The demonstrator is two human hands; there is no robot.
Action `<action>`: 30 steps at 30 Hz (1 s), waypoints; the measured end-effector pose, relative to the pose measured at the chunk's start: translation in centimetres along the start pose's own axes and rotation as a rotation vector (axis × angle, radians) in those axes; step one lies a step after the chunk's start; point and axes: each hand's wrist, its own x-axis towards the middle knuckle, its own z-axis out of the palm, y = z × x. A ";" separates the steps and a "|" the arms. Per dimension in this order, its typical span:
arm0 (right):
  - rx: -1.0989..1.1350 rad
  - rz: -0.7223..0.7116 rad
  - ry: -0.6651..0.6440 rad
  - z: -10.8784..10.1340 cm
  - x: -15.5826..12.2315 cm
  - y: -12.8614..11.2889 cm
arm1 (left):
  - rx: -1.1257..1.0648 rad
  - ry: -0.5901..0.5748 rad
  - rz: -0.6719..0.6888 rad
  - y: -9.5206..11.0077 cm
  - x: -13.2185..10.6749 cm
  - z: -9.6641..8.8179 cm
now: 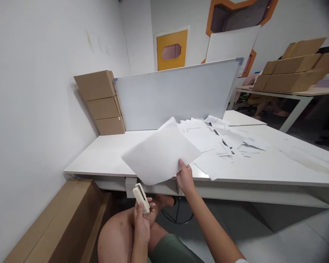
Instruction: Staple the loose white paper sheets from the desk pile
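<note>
My right hand is closed on the edge of a white sheet of paper, holding it up over the front edge of the white table. My left hand is lower, above my knee, wrapped round a small cream stapler that points up towards the table edge. A loose heap of white papers is spread on the table just right of the held sheet.
A whiteboard leans at the back of the table, with three stacked cardboard boxes to its left by the wall. A wooden bench stands at lower left. More boxes sit on a far table at the right.
</note>
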 end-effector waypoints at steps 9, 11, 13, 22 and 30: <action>0.164 0.278 0.294 -2.7 -2.6 3.9 | -0.048 -0.049 -0.204 -3.4 -1.5 0.5; 0.160 0.272 0.283 -2.8 -3.2 3.9 | -0.041 -0.052 -0.203 -4.0 -1.9 0.7; 0.163 0.284 0.243 -2.7 -3.9 3.6 | -0.017 -0.079 -0.214 -4.4 -2.2 0.9; 0.177 0.497 -0.024 -1.7 -9.4 3.4 | 0.077 -0.080 -0.254 -6.5 -1.7 1.0; 0.184 0.438 0.144 -1.8 -8.8 4.0 | 0.097 -0.060 -0.280 -7.1 -2.1 1.2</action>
